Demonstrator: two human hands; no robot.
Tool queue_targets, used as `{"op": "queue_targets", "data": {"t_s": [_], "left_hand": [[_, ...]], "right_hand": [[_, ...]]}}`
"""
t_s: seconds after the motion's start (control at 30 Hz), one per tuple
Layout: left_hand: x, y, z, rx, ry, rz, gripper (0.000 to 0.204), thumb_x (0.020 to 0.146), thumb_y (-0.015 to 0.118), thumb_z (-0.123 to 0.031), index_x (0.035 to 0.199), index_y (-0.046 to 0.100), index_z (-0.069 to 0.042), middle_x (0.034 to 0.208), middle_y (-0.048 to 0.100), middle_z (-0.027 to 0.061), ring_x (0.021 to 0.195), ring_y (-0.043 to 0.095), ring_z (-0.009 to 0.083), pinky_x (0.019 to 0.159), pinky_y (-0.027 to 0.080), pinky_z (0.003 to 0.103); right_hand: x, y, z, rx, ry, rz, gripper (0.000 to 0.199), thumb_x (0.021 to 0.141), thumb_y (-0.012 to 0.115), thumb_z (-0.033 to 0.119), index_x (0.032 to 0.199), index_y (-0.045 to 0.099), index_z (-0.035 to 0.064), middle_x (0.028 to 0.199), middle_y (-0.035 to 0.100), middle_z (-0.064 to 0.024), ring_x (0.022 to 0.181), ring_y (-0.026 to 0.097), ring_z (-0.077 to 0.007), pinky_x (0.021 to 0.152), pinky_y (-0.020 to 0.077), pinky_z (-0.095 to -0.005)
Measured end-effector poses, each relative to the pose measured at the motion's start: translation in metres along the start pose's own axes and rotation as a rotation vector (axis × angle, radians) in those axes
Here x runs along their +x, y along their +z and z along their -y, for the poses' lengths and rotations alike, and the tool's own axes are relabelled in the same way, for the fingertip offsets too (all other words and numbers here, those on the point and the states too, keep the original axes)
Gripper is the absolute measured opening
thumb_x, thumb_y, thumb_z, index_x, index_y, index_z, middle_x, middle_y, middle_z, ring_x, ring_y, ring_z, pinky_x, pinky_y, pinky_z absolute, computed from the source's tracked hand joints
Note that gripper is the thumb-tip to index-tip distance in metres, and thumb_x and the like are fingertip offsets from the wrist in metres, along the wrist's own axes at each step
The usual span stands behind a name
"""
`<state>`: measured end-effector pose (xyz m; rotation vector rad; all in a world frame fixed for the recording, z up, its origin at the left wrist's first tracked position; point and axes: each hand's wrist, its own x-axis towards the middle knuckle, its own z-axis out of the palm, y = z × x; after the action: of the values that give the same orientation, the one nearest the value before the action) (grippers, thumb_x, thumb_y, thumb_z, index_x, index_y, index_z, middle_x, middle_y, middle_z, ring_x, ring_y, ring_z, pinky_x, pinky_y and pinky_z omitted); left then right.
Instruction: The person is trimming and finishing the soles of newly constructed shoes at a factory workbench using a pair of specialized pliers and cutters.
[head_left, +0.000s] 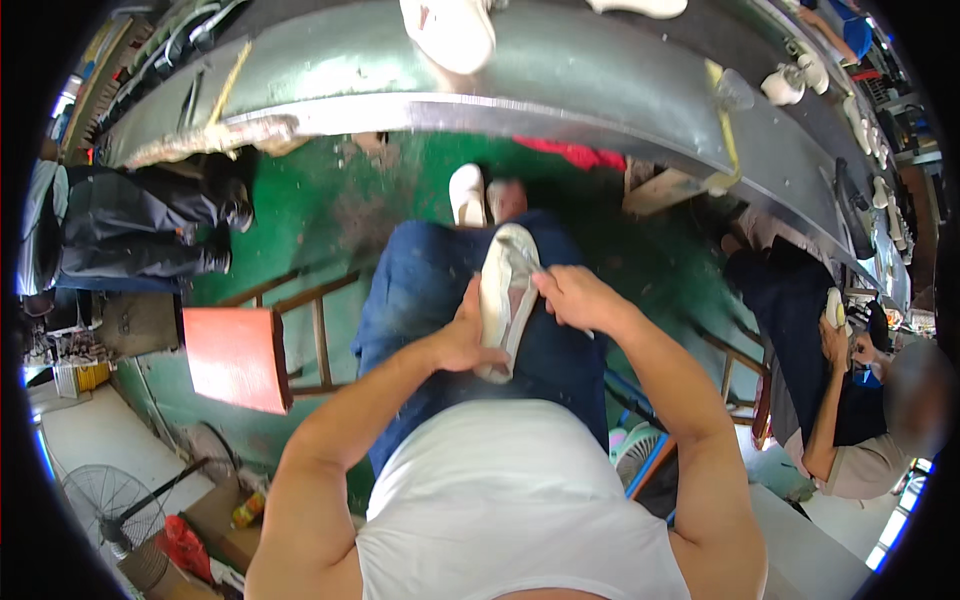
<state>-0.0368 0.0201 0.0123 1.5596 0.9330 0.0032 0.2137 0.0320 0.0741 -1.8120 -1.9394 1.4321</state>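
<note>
Holding a white shoe (505, 300) over the lap | left hand (462, 335) cups its left edge and heel | right hand (572, 295) grips its right edge | conveyor belt (560, 75) edge well ahead | red stool (235, 355) near left, open green floor (330, 220) between.

A brown cardboard box (215, 530) sits on the floor at the lower left, beside a red bag (185, 548) and a small yellow package (248, 510); no signs or screens show.

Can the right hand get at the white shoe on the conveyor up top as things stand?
Probably not without letting go: the right hand is on the white shoe in the lap, and the conveyor shoe lies across the belt edge.
</note>
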Motion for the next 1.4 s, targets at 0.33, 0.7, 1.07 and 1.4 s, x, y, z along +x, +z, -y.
{"op": "queue_targets", "data": {"t_s": [0.33,0.7,1.07,1.4], "left_hand": [[0.006,-0.059,-0.025,-0.998,0.009,-0.257,0.048,0.095,0.069,-0.03,0.131,0.055,-0.001,0.11,0.066,0.0074,0.098,0.063,0.0162,0.087,0.053,0.033],[0.014,-0.367,-0.262,0.199,0.403,-0.735,0.052,0.087,0.074,-0.025,0.127,0.056,0.003,0.112,0.068,0.014,0.096,0.067,0.0179,0.085,0.054,0.032],[0.318,-0.353,-0.359,1.699,0.299,-0.761,0.066,0.084,0.075,-0.041,0.14,0.051,-0.017,0.136,0.056,0.009,0.129,0.05,0.028,0.108,0.033,0.046],[0.287,-0.318,-0.321,0.886,0.646,-0.537,0.029,0.098,0.052,-0.021,0.112,0.07,-0.005,0.129,0.063,0.0168,0.116,0.06,0.0395,0.099,0.048,0.043]], "right_hand": [[-0.033,-0.114,0.029,-0.292,-0.222,-0.704,0.032,0.09,0.068,0.038,0.093,0.063,0.0063,0.082,0.066,-0.0176,0.079,0.064,-0.0414,0.069,0.0489,-0.0514],[0.048,-0.218,-0.031,-0.656,-0.23,-1.062,0.042,0.084,0.073,0.039,0.099,0.059,0.0023,0.093,0.062,-0.0155,0.09,0.059,-0.0363,0.081,0.0454,-0.0467],[0.045,-0.223,-0.02,-0.543,-0.188,-1.05,0.041,0.081,0.077,0.034,0.103,0.06,0.0032,0.093,0.063,-0.0139,0.09,0.059,-0.0359,0.08,0.0458,-0.0465],[0.045,-0.22,-0.023,-0.504,-0.242,-1.064,0.04,0.082,0.077,0.031,0.103,0.06,0.0022,0.093,0.062,-0.0139,0.087,0.059,-0.0356,0.08,0.0456,-0.046]]}}
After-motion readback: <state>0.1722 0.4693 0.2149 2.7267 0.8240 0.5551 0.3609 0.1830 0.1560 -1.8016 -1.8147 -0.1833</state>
